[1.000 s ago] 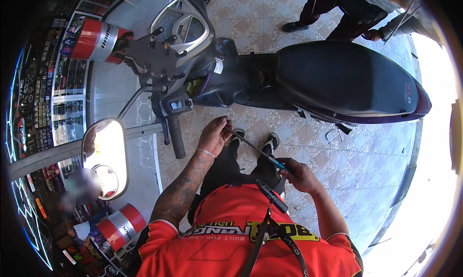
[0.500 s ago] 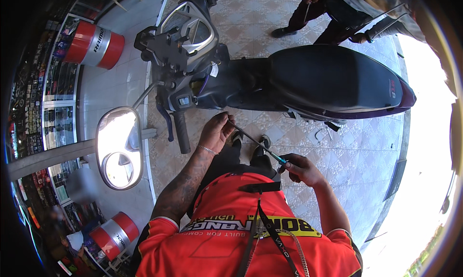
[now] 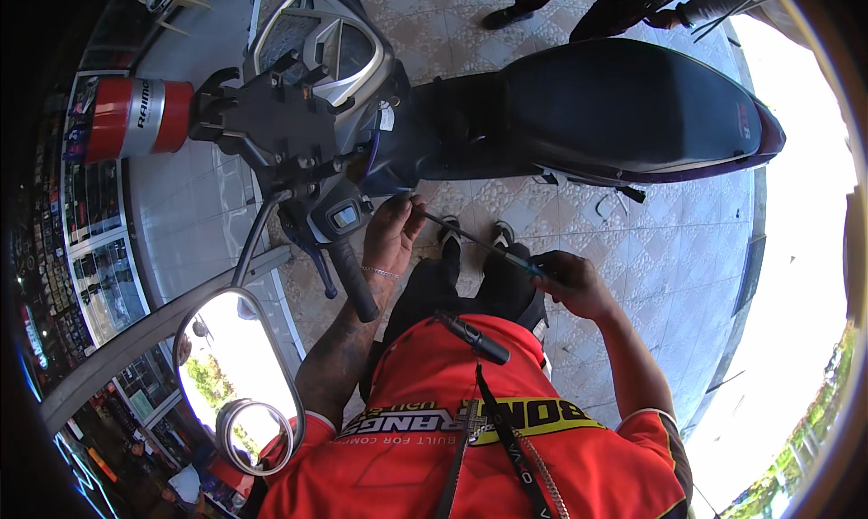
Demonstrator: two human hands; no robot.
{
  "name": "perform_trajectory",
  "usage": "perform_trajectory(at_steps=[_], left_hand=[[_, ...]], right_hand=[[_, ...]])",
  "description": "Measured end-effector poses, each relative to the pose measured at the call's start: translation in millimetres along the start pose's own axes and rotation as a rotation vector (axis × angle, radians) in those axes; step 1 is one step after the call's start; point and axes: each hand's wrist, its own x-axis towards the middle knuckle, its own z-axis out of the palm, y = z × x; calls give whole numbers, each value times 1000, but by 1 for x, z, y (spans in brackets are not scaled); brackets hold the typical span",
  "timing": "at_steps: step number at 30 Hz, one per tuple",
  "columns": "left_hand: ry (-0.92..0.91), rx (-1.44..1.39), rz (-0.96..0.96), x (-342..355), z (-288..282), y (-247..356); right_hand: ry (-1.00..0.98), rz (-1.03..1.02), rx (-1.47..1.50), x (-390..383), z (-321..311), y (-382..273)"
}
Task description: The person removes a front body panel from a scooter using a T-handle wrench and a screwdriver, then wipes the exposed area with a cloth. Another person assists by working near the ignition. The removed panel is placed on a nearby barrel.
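A long screwdriver (image 3: 473, 240) with a thin dark shaft and a teal handle slants between my two hands, in front of my body. My right hand (image 3: 579, 284) is closed around its handle. The fingers of my left hand (image 3: 391, 236) pinch at the far end of the shaft; whether something small sits at the tip there is hidden. Just beyond my left hand stands a dark motor scooter (image 3: 461, 126), side-on to me. Its handlebar grip (image 3: 355, 284) is just left of my left wrist.
The scooter's mirror (image 3: 237, 365) sticks out at the lower left, beside my left arm. A black phone holder (image 3: 271, 117) sits on the handlebar. At far left a red and white drum (image 3: 140, 118) stands by glass display cases. Another person (image 3: 624, 4) is beyond the seat, on the tiled floor (image 3: 660, 248).
The view has shifted, so the handlebar and mirror look larger and lower. Both hands keep their hold on the screwdriver, which lies slightly flatter. The other person is partly cut off at the top.
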Motion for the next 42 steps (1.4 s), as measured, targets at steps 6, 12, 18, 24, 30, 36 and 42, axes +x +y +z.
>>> perform_trajectory(at_steps=[6, 12, 18, 24, 30, 36, 42], left_hand=[[80, -7, 127, 24, -14, 0], [292, -131, 230, 59, -29, 7], [364, -263, 356, 79, -20, 22], [456, -185, 413, 99, -21, 35], [455, -255, 428, 103, -24, 42], [428, -337, 441, 104, -27, 45], [447, -433, 512, 110, -28, 49]], right_hand=[[231, -250, -343, 36, 6, -14], [-212, -198, -7, 129, -30, -3], [-275, -547, -59, 199, -49, -2], [-177, -740, -239, 236, -53, -18], [-248, -688, -207, 242, -40, -30], [-263, -689, -104, 251, -30, -31], [-265, -767, -84, 269, -24, -29]])
